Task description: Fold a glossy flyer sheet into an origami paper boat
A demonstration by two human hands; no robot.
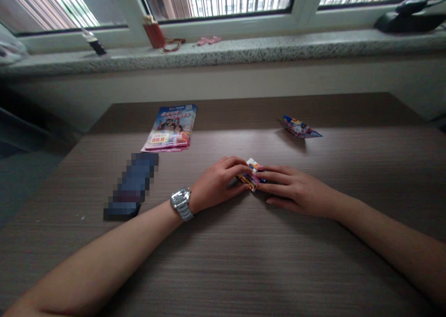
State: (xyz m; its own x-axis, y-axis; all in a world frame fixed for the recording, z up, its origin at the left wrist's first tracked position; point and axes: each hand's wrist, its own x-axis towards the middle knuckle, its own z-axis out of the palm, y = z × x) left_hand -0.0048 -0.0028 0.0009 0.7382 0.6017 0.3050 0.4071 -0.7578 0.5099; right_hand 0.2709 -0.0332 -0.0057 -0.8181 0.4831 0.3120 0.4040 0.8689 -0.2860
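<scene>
A small piece of folded, colourful printed paper lies on the table between my hands. My left hand, with a silver watch at the wrist, curls its thumb and fingers around the paper's left side. From the right, my right hand reaches it with fingers stretched out nearly flat, their tips touching its right edge. Fingers cover parts of the paper, so its full shape is hidden. Farther back on the right stands another folded paper, pointed at its ends and printed in blue and red.
A stack of printed flyers lies at the back left of the wooden table. Nearer sits a dark, pixelated flat object. On the stone windowsill are a red case, pink pieces and a black device.
</scene>
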